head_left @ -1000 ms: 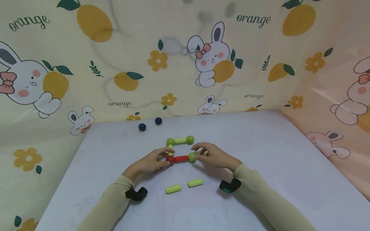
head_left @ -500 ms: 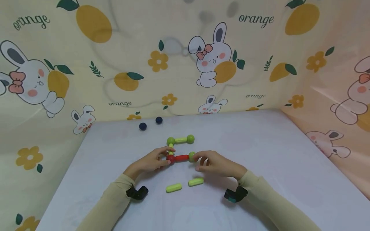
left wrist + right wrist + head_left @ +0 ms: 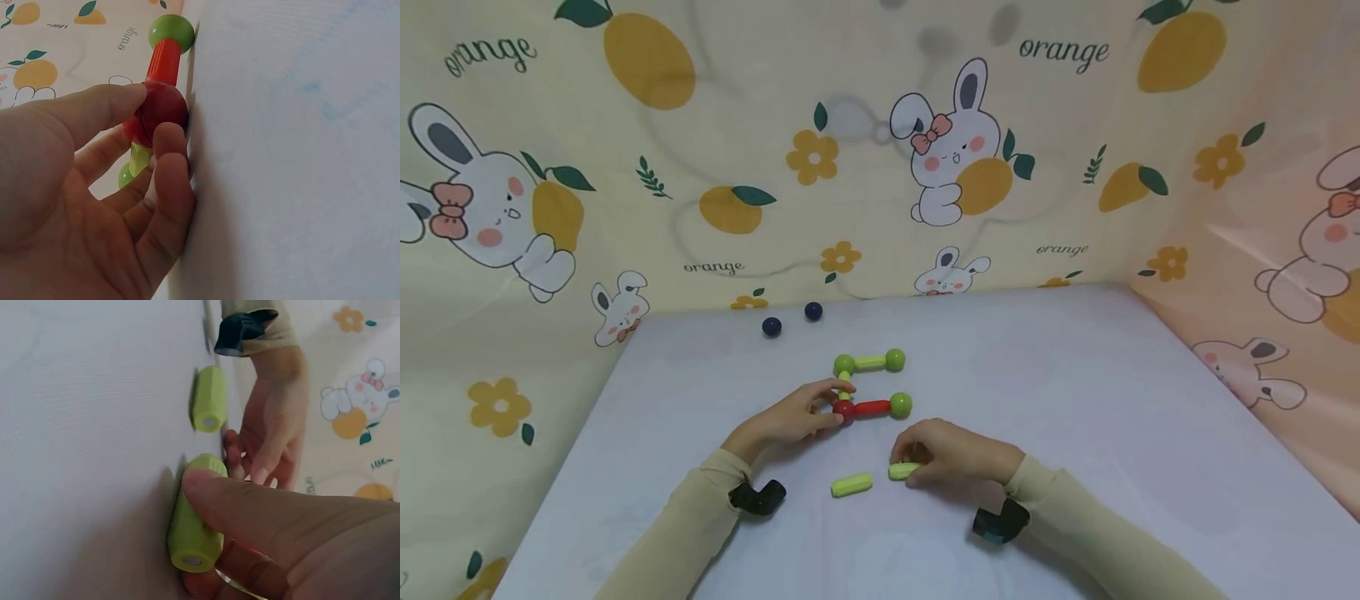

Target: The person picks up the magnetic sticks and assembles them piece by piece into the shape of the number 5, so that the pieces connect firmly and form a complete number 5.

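My left hand [image 3: 793, 414] pinches a red ball [image 3: 164, 112] at one corner of a joined shape of rods and balls. From that ball a red rod [image 3: 872, 407] leads to a green ball [image 3: 901, 405]. A light green rod [image 3: 845, 383] leads back to another green ball [image 3: 844, 364], and a further light green rod [image 3: 870, 362] ends in a third green ball [image 3: 895, 359]. My right hand [image 3: 958, 454] grips a loose light green rod [image 3: 195, 540] on the table, thumb on one side and fingers on the other. Metal shows in its end.
A second loose light green rod [image 3: 852, 485] lies left of the one in my right hand. Two dark blue balls [image 3: 772, 327] sit near the table's back edge. A patterned cloth [image 3: 850, 167] rises behind the white table [image 3: 1075, 392].
My right hand has left the green ball at the end of the red rod, come nearer and taken hold of the right loose rod. The left hand stays at the red ball.
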The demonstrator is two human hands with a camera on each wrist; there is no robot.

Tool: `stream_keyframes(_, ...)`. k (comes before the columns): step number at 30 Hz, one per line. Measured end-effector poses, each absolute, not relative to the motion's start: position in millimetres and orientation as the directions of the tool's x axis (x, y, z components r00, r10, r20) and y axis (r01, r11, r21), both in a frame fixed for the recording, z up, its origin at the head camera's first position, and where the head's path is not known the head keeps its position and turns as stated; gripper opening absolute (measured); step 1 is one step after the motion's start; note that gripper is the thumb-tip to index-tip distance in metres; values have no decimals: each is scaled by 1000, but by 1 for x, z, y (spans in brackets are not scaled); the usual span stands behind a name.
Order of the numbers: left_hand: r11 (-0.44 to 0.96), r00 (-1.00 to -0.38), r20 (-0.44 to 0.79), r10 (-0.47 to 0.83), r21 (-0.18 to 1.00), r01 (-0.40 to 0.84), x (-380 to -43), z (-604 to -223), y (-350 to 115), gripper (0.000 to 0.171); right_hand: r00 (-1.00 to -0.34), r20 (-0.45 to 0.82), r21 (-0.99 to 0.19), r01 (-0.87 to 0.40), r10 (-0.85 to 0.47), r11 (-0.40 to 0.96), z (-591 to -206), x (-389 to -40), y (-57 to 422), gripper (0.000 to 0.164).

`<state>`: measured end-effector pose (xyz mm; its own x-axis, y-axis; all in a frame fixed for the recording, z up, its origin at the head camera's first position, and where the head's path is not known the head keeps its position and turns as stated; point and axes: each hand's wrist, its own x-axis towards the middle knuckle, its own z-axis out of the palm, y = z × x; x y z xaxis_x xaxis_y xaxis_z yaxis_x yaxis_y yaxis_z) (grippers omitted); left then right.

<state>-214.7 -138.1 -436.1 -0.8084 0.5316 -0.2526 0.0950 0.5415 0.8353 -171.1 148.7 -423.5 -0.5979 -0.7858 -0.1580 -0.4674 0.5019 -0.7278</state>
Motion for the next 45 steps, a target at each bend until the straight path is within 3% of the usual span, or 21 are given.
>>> stream_keyframes(10, 529, -808, -247, 535, 844, 93, -215, -440, -138, 46, -690, -133, -755, -395, -712, 524, -425, -179, 156, 18)
stream_keyframes(24, 531, -810, -258, 527, 844, 77, -213, -439, -138, 47, -807, -212, -877, -93, -552, 472, -432, -190, 157, 24)
stream_keyframes(45, 532, -806, -269, 528, 844, 66, -216, -438, -137, 47, -841, -258, -916, 56, -476, 398, -437, -192, 156, 23)
